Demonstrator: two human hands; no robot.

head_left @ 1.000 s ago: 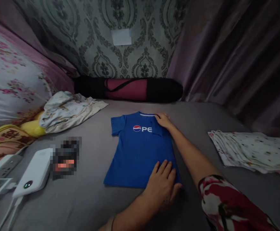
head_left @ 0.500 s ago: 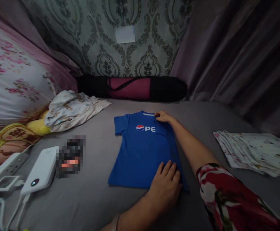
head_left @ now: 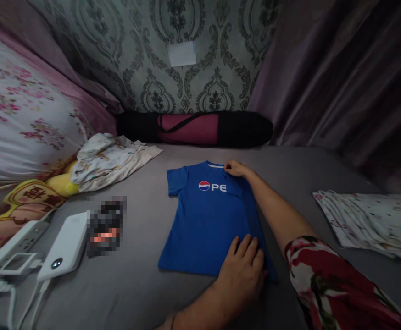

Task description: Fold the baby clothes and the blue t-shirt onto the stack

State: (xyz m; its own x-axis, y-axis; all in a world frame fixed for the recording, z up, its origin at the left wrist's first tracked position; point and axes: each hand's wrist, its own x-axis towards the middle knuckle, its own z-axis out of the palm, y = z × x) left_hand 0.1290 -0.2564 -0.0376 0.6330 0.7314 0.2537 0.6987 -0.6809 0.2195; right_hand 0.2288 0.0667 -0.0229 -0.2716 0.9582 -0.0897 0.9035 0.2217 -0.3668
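A blue T-shirt (head_left: 200, 229) lies front up on the grey bed sheet, with a round red, white and blue logo and the letters "PE" on its chest. Its right side is folded inward over the front, so the rest of the print is hidden. At the collar, my right hand (head_left: 235, 168) pinches the folded shoulder edge between thumb and fingers. My left hand (head_left: 243, 270) rests palm down near the lower right hem, fingers somewhat apart, pressing on the folded side. The left sleeve of the shirt is spread outward.
A pile of folded pale printed cloths (head_left: 372, 220) is at right. On the left are a crumpled printed cloth (head_left: 109, 160), a white power bank (head_left: 64, 247), a power strip (head_left: 18, 250) with cables and a yellow cushion (head_left: 31, 201). A black-and-maroon long bag (head_left: 190, 128) lies along the wall.
The camera view has shifted slightly, so everything appears a little further right and lower. Both hands keep their places on the T-shirt, and its fold looks the same.
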